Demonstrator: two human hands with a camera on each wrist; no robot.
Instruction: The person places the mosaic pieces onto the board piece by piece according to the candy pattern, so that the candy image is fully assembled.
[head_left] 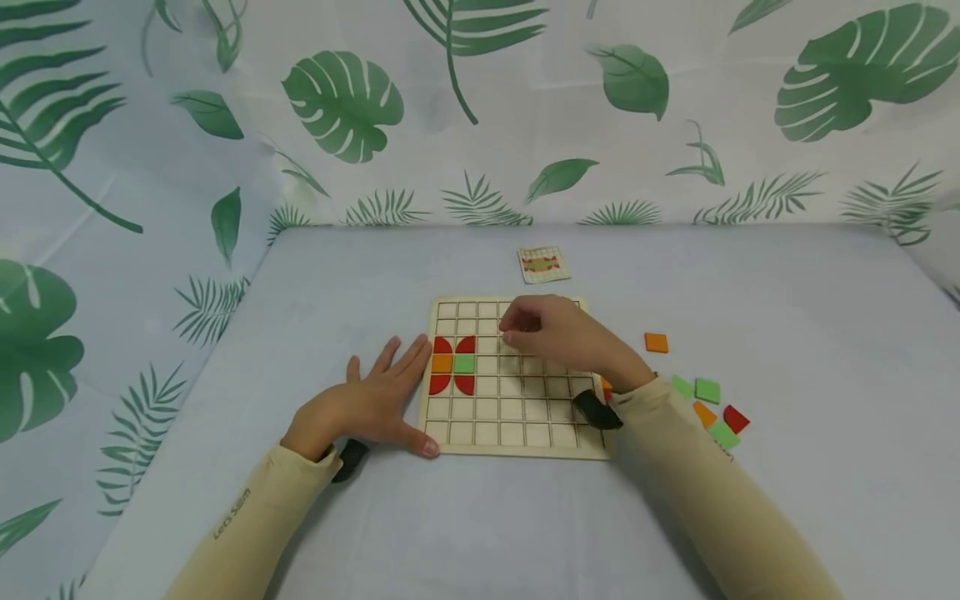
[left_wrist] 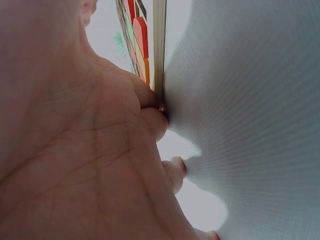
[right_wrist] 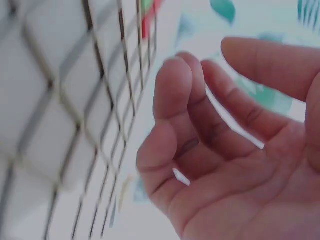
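Note:
A wooden grid board (head_left: 525, 447) lies flat, with red quarter-round pieces (head_left: 440, 384), an orange square (head_left: 442, 363) and a green square (head_left: 465, 363) in its left columns. My left hand (head_left: 375, 406) is spread at the board's left edge, its thumb and a finger touching the frame; the left wrist view shows the palm (left_wrist: 95, 145) beside that edge. Above the grid's upper middle hovers my right hand (head_left: 562, 333), fingers loosely bent. In the right wrist view, the right hand (right_wrist: 225, 145) shows a gap between thumb and fingers, with no piece visible between them.
A small pattern card (head_left: 543, 264) lies behind the board. To the right are an orange square (head_left: 656, 342), a green square (head_left: 707, 390), a red piece (head_left: 736, 419) and other loose pieces. An orange and red piece shows partly beside the right wrist.

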